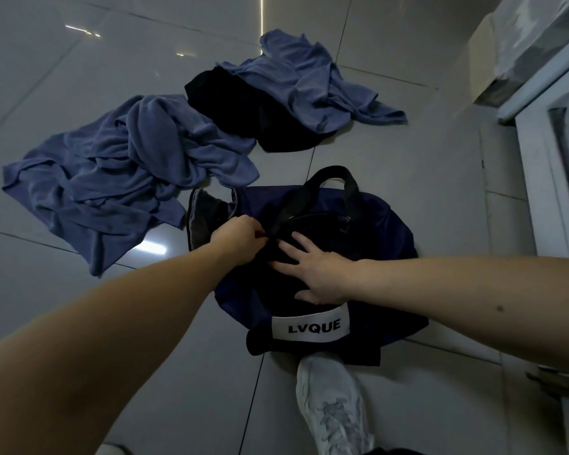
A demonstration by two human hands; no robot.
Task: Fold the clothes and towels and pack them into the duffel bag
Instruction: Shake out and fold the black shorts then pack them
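On the floor [63, 77] at the far left, a blue towel [112, 178] lay crumpled and not folded. Just right of it, the left hand [239, 239] had its fingers curled and pinched the zipper [278, 221] of the bag [385, 224]; the pull itself was too small and dark to see. Further back, a black garment [243, 103] lay partly under a blue shirt [309, 87], both also unfolded. The right hand [316, 274] rested flat on the top of the bag with fingers spread wide, holding nothing. The bag lay on the floor close to a white shoe [332, 405], and I judged that it was only being opened. The risk, I think, was that the soft cloth could bunch and jam the zipper if the right hand did not keep it tight. The pinch could also slip off. The near edge of the towel almost touched the bag and could catch in the opening.
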